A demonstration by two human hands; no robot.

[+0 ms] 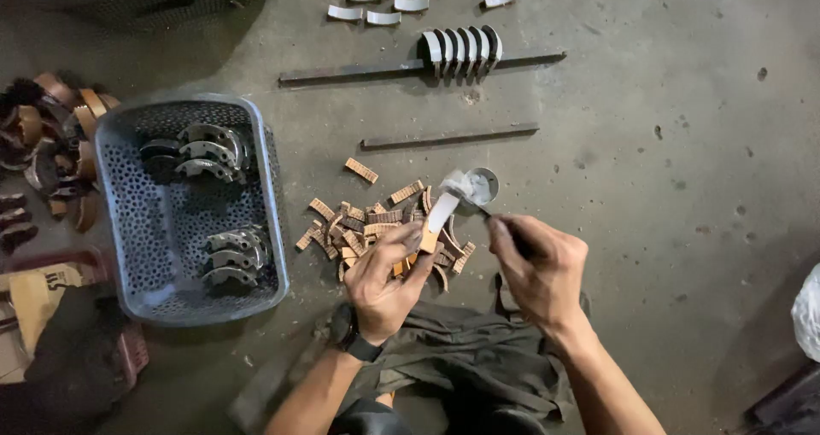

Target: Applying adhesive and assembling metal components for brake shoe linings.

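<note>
Holding a short curved lining strip (437, 217), the left hand (384, 281) pinches it between thumb and fingers, low over the floor in front of the person's knees. The strip's upper face is coated pale grey-white; its lower end shows tan. The right hand (534, 268) is closed around a thin dark brush (504, 226) whose tip lies at the strip's top end. Just beyond the strip stands a small round metal tin (483, 183) holding pale paste.

Directly beneath the hands lies a loose heap of tan lining strips (367, 226), ribbed and short, some curved, a few scattered apart from the heap.

Floor (649, 145): bare grey concrete, stained and pitted, dusty. Two long dark flat metal bars (448, 136) lie across it. On the farther bar stands a row of curved pieces (461, 49) on edge, faces pale. More coated strips (376, 0) lie flat near the top edge.

To the left sits a grey-blue perforated plastic basket (269, 187), rectangular with rounded corners, holding two clusters of arched grey metal shoes (205, 153). Beyond the basket is a pile of worn brown shoes (51, 145). Dark olive cloth (461, 358) covers the person's lap.
</note>
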